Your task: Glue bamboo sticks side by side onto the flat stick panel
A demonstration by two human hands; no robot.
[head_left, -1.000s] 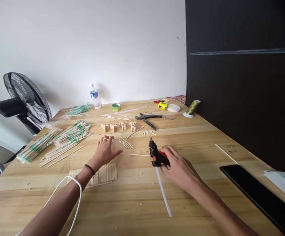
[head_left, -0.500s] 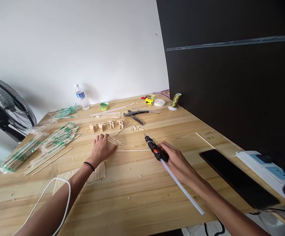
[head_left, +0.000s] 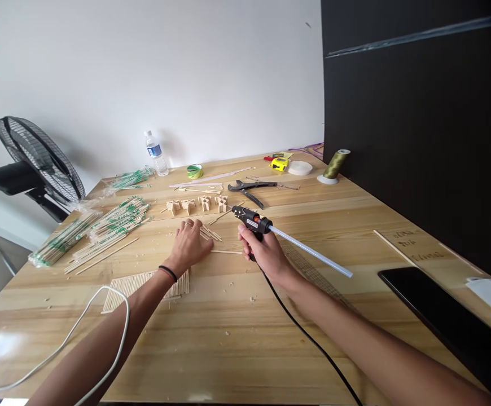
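Glue gun (head_left: 249, 219): I find it held up over the middle of the table (head_left: 211, 361), nozzle pointing left and far, near the right end of the row of stick assemblies (head_left: 205, 203); contact I cannot confirm. A long glue stick (head_left: 313, 252) protrudes from its back, so I judge plenty remains. Its black cord (head_left: 298, 324) runs to the near edge.
Right hand (head_left: 268, 256): Fingers wrapped around the gun's handle. Whether the trigger is pressed, I cannot tell.
Left hand (head_left: 190, 245): Palm down, thumb wide of the fingers, just beside the short sticks (head_left: 214, 233). I see nothing gripped; fingertip contact I cannot tell.
Assemblies, done: Four stand in a row beyond the left hand. I judge them formed, the work being part-way along; whether each is finished I cannot establish.
Stick panel (head_left: 122, 287): Laid side by side at near left, partly hidden by the left forearm (head_left: 144, 310). I judge it largely laid out; bonding is not verifiable from my station.
Short sticks, left over: Loose in a small heap right of the left hand. I record them as unjoined.
Long sticks (head_left: 121, 217): Bundled in green-marked wrapping at left. I judge this stock unused.
Cutters (head_left: 262, 185): At rest on the far side, apart from both hands.
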